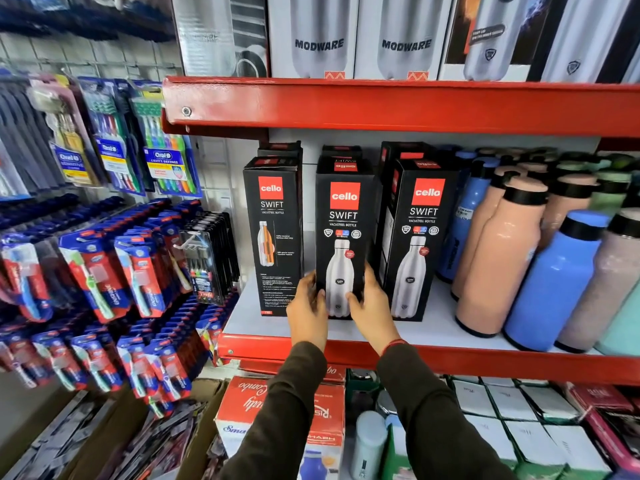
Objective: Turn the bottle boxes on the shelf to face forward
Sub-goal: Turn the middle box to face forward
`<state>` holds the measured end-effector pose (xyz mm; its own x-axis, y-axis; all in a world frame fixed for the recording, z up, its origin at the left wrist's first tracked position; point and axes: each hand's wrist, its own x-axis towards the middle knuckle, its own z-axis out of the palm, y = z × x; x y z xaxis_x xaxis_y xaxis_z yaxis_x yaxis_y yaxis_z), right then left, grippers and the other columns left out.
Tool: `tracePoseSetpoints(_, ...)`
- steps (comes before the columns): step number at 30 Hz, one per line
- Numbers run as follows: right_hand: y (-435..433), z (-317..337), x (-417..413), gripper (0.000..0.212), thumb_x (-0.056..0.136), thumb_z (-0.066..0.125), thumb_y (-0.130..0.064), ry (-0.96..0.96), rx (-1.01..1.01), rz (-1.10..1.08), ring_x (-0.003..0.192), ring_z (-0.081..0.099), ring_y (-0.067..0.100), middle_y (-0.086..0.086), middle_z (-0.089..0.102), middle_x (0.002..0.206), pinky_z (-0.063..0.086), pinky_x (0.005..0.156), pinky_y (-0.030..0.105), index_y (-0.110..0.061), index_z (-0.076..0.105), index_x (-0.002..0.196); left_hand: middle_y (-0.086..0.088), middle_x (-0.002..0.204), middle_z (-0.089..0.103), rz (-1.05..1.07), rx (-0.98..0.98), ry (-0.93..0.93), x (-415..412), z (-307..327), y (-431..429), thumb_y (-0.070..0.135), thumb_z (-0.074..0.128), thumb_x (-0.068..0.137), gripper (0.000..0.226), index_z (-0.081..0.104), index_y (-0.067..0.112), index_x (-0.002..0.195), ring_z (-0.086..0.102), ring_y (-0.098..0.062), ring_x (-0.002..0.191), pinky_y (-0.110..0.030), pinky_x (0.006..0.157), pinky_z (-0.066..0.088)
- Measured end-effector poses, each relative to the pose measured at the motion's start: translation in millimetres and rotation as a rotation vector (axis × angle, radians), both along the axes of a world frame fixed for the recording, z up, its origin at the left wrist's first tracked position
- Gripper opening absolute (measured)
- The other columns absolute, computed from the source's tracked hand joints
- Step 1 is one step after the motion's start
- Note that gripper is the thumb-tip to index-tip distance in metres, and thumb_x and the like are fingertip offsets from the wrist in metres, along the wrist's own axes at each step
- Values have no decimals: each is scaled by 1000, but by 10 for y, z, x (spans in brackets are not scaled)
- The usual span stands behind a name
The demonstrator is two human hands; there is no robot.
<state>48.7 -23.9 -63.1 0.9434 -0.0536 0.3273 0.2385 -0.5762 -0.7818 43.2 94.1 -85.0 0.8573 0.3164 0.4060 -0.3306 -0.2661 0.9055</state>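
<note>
Three black Cello Swift bottle boxes stand upright in a row at the front of the white shelf. The left box shows a side panel with an orange cutaway bottle and small text. The middle box and the right box show the front panel with a steel bottle. My left hand grips the middle box's lower left edge and my right hand grips its lower right edge. More black boxes stand behind the front row, mostly hidden.
Loose bottles, blue, peach and grey, crowd the shelf right of the boxes. A red shelf edge with Modware boxes hangs above. Toothbrush packs hang at left. Boxes sit on the level below.
</note>
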Motion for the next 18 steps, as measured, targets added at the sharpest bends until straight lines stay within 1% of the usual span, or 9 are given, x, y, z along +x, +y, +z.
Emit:
tracePoseSetpoints(2, 8, 1, 10, 75, 95, 53, -4, 12, -6, -10, 126, 55, 31, 19, 50, 143, 42, 106, 39, -19, 10, 155, -5, 124, 66, 11, 7, 22, 33, -8, -6, 3, 55, 94, 38, 54, 13, 131, 58, -5, 108, -15, 94, 43)
tracePoseSetpoints(3, 10, -1, 16, 75, 95, 53, -4, 15, -6, -15, 129, 52, 32, 19, 48, 145, 40, 108, 38, -19, 10, 155, -6, 125, 66, 16, 12, 29, 47, -5, -10, 3, 55, 94, 38, 54, 12, 131, 57, -4, 107, -18, 95, 43)
tracePoseSetpoints(6, 15, -38, 38, 73, 95, 53, -3, 8, 11, -28, 134, 48, 32, 18, 44, 149, 37, 110, 37, -18, 13, 155, -7, 125, 66, 26, 13, 39, 66, 11, -16, 3, 56, 94, 38, 55, 12, 131, 56, -4, 106, -19, 95, 42)
tracePoseSetpoints(10, 43, -74, 37, 67, 92, 59, -3, -57, 80, -100, 135, 47, 29, 15, 48, 146, 37, 112, 36, -16, 30, 150, -9, 124, 67, 33, 9, 50, 71, 0, -24, 3, 56, 94, 39, 55, 13, 131, 58, -6, 107, -20, 96, 44)
tracePoseSetpoints(12, 68, -95, 2, 63, 89, 62, -2, -112, 135, -128, 131, 51, 25, 10, 53, 142, 42, 111, 40, -18, 38, 145, -10, 124, 67, 37, 11, 47, 64, 8, -25, 3, 56, 93, 40, 56, 13, 132, 60, -9, 110, -23, 97, 45)
tracePoseSetpoints(13, 82, -106, -22, 62, 87, 64, -1, -147, 168, -136, 127, 53, 23, 7, 53, 138, 46, 108, 43, -21, 42, 142, -10, 125, 67, 37, 8, 43, 53, 14, -22, 3, 57, 93, 40, 56, 13, 132, 59, -8, 110, -23, 98, 45)
tracePoseSetpoints(14, 89, -121, -47, 60, 86, 65, 0, -188, 198, -144, 121, 56, 20, 5, 53, 134, 51, 102, 42, -22, 45, 138, -9, 125, 67, 36, 0, 34, 36, 19, -17, 3, 57, 93, 40, 56, 13, 132, 59, -7, 110, -23, 98, 45)
tracePoseSetpoints(16, 104, -135, -111, 54, 84, 66, 0, -254, 238, -182, 104, 57, 14, 0, 48, 127, 55, 90, 34, -24, 49, 129, -6, 124, 66, 43, -10, -10, -11, 12, 14, 4, 57, 94, 39, 57, 17, 131, 61, -9, 110, -23, 97, 48)
tracePoseSetpoints(18, 128, -117, -176, 46, 83, 68, -2, -328, 258, -220, 92, 54, 11, -3, 44, 120, 54, 81, 27, -25, 53, 121, -1, 119, 66, 55, -9, -76, -66, 17, 68, 6, 56, 94, 37, 58, 20, 128, 64, -11, 106, -23, 94, 52)
